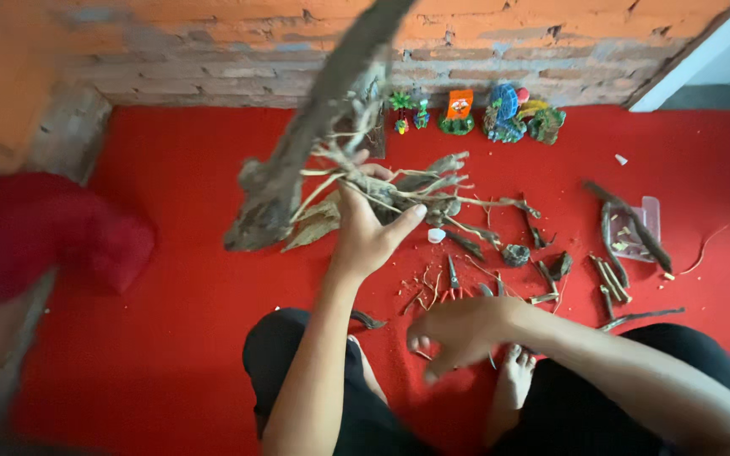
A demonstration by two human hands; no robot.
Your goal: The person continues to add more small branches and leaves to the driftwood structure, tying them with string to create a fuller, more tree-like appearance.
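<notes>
My left hand is raised over the red carpet and grips a large branched piece of driftwood with thin pale twigs sticking out to the right. The wood's thick trunk rises blurred toward the top of the view. My right hand hangs lower, fingers curled downward and apart, holding nothing, just above my crossed legs and bare foot. Red-handled pliers lie on the carpet just beyond it, among wood chips.
Loose sticks and root pieces lie scattered at the right with a small clear plastic box. Colourful aquarium ornaments stand along the brick wall. A red cushion sits at the left.
</notes>
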